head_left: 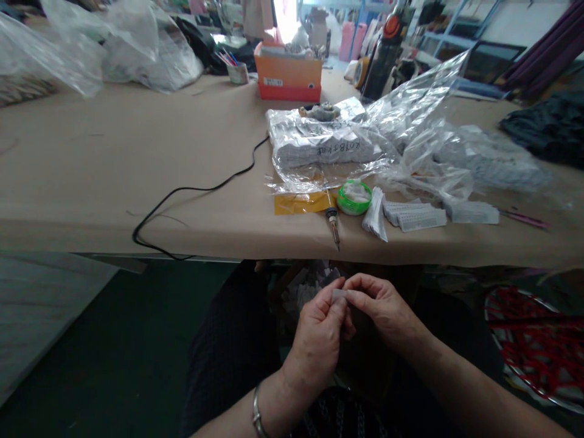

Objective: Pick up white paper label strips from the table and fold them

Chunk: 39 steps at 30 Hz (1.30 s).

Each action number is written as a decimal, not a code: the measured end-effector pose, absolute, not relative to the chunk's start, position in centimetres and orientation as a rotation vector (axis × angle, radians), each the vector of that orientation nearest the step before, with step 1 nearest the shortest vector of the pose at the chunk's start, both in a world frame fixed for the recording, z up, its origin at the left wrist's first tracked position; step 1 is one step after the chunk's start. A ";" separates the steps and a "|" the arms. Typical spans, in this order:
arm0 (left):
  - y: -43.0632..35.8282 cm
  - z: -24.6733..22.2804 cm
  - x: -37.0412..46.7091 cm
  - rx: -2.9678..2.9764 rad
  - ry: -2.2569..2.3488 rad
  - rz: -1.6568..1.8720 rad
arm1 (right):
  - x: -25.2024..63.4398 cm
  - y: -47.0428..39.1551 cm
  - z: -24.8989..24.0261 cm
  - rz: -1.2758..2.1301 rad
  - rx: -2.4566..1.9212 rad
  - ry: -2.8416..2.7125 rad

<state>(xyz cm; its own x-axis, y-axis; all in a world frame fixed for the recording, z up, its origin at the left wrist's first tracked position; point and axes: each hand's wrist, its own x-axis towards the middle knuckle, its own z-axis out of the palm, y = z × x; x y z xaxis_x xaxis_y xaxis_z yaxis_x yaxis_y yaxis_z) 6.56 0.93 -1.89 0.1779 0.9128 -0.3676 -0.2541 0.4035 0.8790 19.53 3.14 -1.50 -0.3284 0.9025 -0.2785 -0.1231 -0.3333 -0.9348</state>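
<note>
Nearest me, the left hand (pixel 317 331), a bangle (pixel 257 417) at its wrist, pinches a small pale slip (pixel 338 294) between thumb and fingers. The right hand (pixel 381 304) has thumb and forefinger closed on the slip's other end, both hands just off the table (pixel 219 140), over the person's lap. Along the table's near edge lie a metal-tipped tool (pixel 334 228), a green-rimmed tub (pixel 354 198) and fanned stacks of printed labels (pixel 415 215). Behind them, clear plastic partly covers a marked white bundle (pixel 326 152); farther back stands an orange-red box (pixel 289 86).
</note>
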 end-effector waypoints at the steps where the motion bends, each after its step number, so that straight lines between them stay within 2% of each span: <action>1: 0.9 -1.9 6.5 0.787 1.076 0.956 | 19.4 3.2 -1.5 1.769 -1.128 -1.117; 7: 1.0 -2.1 6.2 0.840 1.086 0.982 | 19.0 3.9 -1.2 1.746 -1.186 -1.166; 17: 3.6 -0.9 5.1 1.233 1.265 1.095 | 19.4 6.4 0.5 1.179 -1.388 -1.631; 28: 5.6 -0.7 5.0 1.507 1.382 1.109 | 19.5 8.1 0.5 0.846 -1.322 -1.779; 39: 6.7 -0.8 5.1 1.567 1.396 1.154 | 19.5 8.6 0.3 0.727 -1.278 -1.794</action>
<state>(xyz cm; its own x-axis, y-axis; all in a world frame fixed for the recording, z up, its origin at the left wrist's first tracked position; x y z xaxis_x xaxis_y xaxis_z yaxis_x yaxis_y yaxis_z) 5.13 6.67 -0.84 0.0084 0.9885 0.1508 0.3343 -0.1449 0.9313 19.48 8.59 0.29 -0.1707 0.9457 0.2765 0.4870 0.3249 -0.8108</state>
